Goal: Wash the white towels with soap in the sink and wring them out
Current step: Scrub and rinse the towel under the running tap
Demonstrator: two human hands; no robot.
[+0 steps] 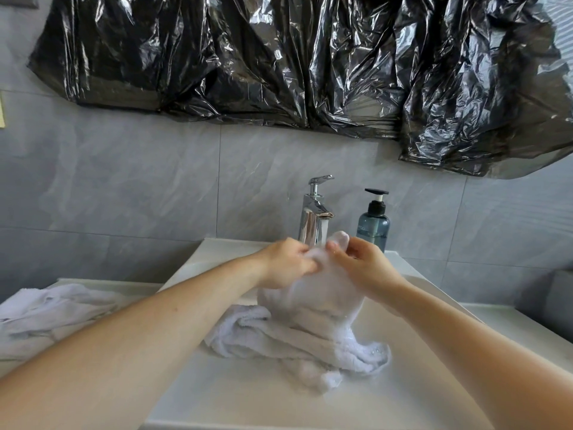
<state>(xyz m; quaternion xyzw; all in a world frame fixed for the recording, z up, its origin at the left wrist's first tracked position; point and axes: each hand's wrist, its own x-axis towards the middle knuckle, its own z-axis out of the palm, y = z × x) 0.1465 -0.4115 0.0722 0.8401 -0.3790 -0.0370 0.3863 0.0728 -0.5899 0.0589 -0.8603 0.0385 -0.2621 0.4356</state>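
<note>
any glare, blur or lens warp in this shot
Head view: strong glare on the crinkled black plastic and the chrome tap; wide-angle warp bows the tile lines and stretches the forearms; both hands and the towel look slightly soft; light is otherwise even.
</note>
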